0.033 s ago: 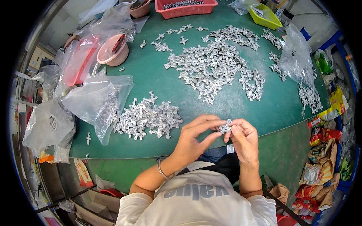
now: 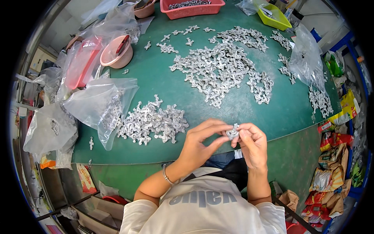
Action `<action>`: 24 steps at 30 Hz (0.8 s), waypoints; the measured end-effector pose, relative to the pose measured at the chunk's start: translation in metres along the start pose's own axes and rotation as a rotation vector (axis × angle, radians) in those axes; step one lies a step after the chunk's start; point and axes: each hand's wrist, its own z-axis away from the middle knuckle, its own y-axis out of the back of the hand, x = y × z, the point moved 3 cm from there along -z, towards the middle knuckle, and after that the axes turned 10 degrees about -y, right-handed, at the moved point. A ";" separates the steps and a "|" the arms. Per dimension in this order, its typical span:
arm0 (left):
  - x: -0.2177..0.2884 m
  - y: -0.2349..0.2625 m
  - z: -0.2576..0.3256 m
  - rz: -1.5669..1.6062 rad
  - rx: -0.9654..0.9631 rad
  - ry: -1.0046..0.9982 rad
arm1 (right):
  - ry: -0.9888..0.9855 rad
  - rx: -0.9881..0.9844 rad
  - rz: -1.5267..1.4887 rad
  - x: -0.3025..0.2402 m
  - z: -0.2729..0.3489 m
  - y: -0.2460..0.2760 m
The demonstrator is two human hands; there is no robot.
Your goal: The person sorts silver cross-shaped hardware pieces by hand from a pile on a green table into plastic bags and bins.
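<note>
Between the fingertips of both hands, just above the table's front edge, is a small silver-grey metal casting (image 2: 233, 133) with knobbed arms. My left hand (image 2: 204, 142) pinches it from the left with thumb and fingers. From the right, the thumb and curled fingers of my right hand (image 2: 253, 146) close on the same piece, covering part of it. A heap of similar castings (image 2: 154, 120) lies to the left of my left hand. Beyond my hands spreads a larger pile of castings (image 2: 218, 70).
On the green table (image 2: 156, 78) stand a pink bowl (image 2: 117, 58), a red basket (image 2: 191, 11) of parts and a yellow-green tray (image 2: 274, 18). Clear plastic bags (image 2: 101, 103) lie at the left; another plastic bag (image 2: 306, 58) sits at the right. Colourful packets (image 2: 331, 177) fill the right side.
</note>
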 end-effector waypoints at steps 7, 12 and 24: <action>-0.009 -0.001 0.006 0.378 0.104 0.290 | 0.241 0.269 0.544 -0.013 0.011 -0.016; -0.014 0.001 0.005 0.383 0.110 0.310 | 0.573 0.336 1.111 -0.021 0.012 -0.021; -0.008 -0.001 0.006 0.449 0.207 0.268 | 0.193 0.214 0.473 -0.013 0.017 -0.014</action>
